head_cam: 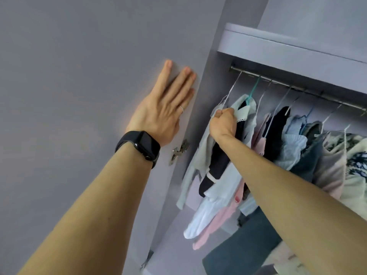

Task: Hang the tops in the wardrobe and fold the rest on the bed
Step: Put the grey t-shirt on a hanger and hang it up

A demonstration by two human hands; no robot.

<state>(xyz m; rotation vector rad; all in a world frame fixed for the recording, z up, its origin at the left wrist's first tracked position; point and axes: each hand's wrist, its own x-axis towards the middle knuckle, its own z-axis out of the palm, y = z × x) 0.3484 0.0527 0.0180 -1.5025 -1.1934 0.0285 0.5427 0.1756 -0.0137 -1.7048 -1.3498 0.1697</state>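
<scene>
At rail's left end, pale top is gripped at the shoulder by curled right hand, prob. to settle it; door is braced w/ left hand pressed flat, fingers straight.

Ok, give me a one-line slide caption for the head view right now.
Left hand flat on the wardrobe door, right hand gripping a pale top hanging at the end of the rail.

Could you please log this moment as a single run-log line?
phase: hanging | left hand: flat on wardrobe door | right hand: grips pale top hung from rail
</scene>
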